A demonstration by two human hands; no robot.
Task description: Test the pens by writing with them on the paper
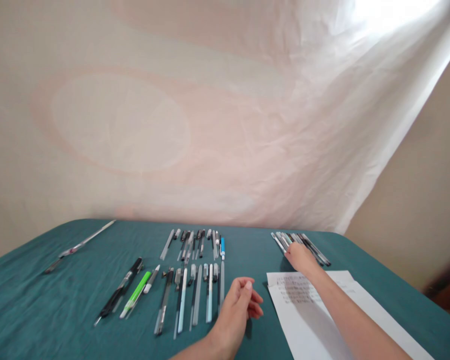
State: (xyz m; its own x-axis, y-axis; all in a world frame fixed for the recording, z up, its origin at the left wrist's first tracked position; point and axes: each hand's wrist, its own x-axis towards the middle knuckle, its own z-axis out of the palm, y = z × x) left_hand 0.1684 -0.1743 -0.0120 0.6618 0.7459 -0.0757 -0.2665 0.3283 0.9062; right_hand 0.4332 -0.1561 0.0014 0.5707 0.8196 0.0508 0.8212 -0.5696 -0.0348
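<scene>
My right hand (302,257) reaches across a white sheet of paper (360,305) to a bunch of pens (315,247) at the far right of the table. Its fingertips rest on that bunch and are partly hidden. My left hand (238,305) lies on the teal tablecloth (41,300) with its fingers loosely curled and nothing in it, just right of a row of pens (195,295). A second row of pens (198,242) lies farther back.
A green highlighter (136,293) and a black pen (120,291) lie left of the near row. A long thin stick (80,245) lies at the far left. A pale cloth backdrop (210,125) hangs behind the table.
</scene>
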